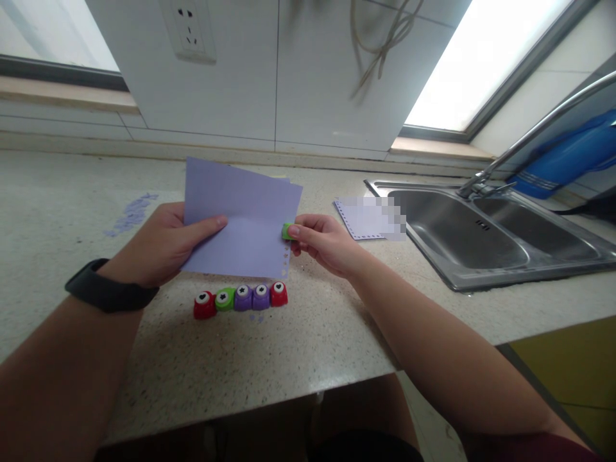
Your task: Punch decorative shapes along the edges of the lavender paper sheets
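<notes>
My left hand grips a folded sheet of lilac paper by its left side, thumb on top, and holds it above the counter. My right hand pinches a small green paper punch clamped on the sheet's right edge. Small star-shaped holes run down that edge below the punch. A row of several little punches, red, green and purple, lies on the counter under the paper.
A second lilac sheet with a punched border lies by the steel sink at right, with a tap over it. Lilac paper scraps dot the speckled counter at left. A wall socket is behind.
</notes>
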